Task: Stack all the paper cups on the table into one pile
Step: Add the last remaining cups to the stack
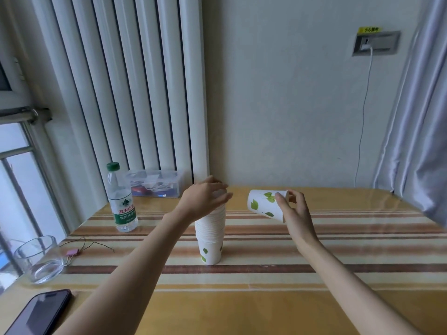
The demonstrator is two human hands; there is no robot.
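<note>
A tall pile of white paper cups (211,234) with green leaf prints stands upright in the middle of the striped table (338,250). My left hand (205,197) rests over the pile's top, fingers curled around the uppermost cups and hiding the rims. To the right, my right hand (294,210) holds a single leaf-printed paper cup (264,204) in the air. That cup is tilted on its side, its mouth toward the pile, a short gap away from it.
A water bottle (122,199) with a green cap stands at the back left, a clear plastic box (154,183) behind it. A glass bowl (40,258) and a dark phone (38,313) lie at the left front edge. A curtain (420,141) hangs at right.
</note>
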